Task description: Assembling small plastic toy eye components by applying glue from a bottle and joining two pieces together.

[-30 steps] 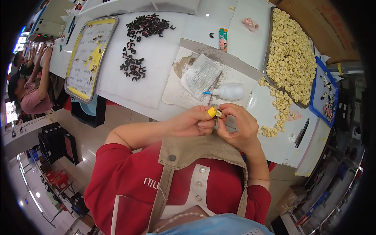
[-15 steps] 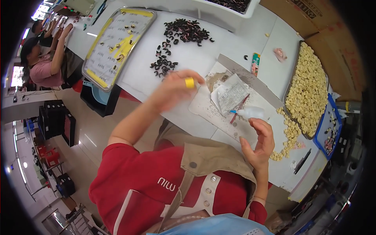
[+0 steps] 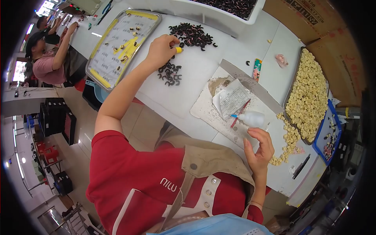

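My left hand (image 3: 161,51) reaches over the near left edge of a pile of small black curved pieces (image 3: 196,35), some with pink sides. Its fingers are curled together, and one wears a yellow band (image 3: 179,50). A black piece shows at the fingertips; whether it is gripped is hard to see. A smaller group of the same pieces (image 3: 170,75) lies just nearer. My right hand (image 3: 260,150) is held palm up with thumb and fingers apart, nothing visible between them. Beside it lies a clear squeeze bottle (image 3: 251,118) with a blue tip, on a stained white board (image 3: 201,105).
Folded printed paper (image 3: 231,100) lies on the board. A metal tray (image 3: 90,64) with a few pieces is at left. Far back stands a white bin (image 3: 188,11) of black pieces. At right are a tray heaped with cream pieces (image 3: 307,94), a blue tray (image 3: 327,133) and cardboard.
My left hand has moved left and away from me, from beside the paper to the black pile. My right hand has hardly moved.
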Demonstrator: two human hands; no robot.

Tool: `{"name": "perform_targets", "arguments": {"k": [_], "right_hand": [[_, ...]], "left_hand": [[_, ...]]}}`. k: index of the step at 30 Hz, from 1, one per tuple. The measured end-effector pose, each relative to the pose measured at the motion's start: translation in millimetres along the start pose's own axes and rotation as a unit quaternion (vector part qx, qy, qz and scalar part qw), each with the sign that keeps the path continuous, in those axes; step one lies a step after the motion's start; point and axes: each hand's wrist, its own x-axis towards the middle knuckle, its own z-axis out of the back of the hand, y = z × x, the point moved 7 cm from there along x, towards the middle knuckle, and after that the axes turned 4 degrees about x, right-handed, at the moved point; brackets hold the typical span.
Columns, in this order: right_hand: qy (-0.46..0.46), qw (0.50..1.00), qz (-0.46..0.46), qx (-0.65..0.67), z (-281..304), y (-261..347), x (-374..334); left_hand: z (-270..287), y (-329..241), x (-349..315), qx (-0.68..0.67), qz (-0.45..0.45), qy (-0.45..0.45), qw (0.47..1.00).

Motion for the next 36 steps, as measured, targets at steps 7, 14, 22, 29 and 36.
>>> {"name": "perform_targets", "arguments": {"k": [7,14,22,29,36], "right_hand": [[0.000,1.000,0.007,-0.012,8.2,-2.0,0.2],[-0.043,0.982,-0.014,-0.185,23.0,-26.4,13.4],[0.054,0.978,-0.092,-0.181,2.3,-51.4,10.7],[-0.123,0.952,-0.255,0.113,28.2,-59.3,-27.0],[-0.113,0.989,-0.080,-0.052,54.9,-17.3,-34.0]], "left_hand": [[-1.7,-13.2,0.1,-0.037,-0.044,-0.014,0.998],[14.1,-52.4,-37.8,-0.106,0.063,0.047,0.991],[-56.9,-164.8,-154.4,-0.625,0.063,0.320,0.710],[-74.8,-192.7,-172.3,-0.733,0.163,0.344,0.564],[-69.4,-198.7,-169.0,-0.713,0.158,0.338,0.593]]}}
